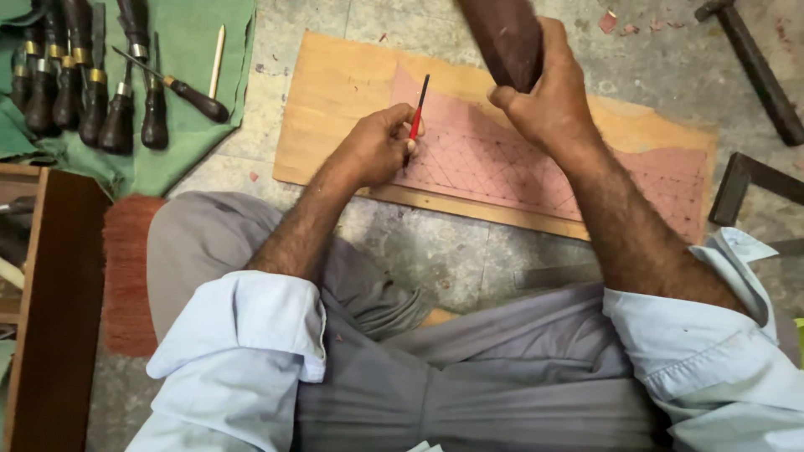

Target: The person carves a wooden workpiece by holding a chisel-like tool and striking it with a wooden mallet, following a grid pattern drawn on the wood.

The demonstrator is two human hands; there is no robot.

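My left hand (378, 144) grips a thin chisel with a red shaft (417, 113), held upright with its tip down on a pink sheet (511, 155) marked with a grid of triangles. The sheet lies on a pale wooden board (335, 92) on the floor. My right hand (548, 100) is raised above the sheet and holds a dark brown wooden mallet block (507, 38), just right of and above the chisel's top. My knees in grey trousers fill the lower part of the view.
Several dark-handled chisels (84, 92) lie on a green cloth (201, 50) at the upper left. A wooden box (50, 310) and a reddish mat (126, 276) are at the left. Dark metal squares (758, 67) lie at the right on the stone floor.
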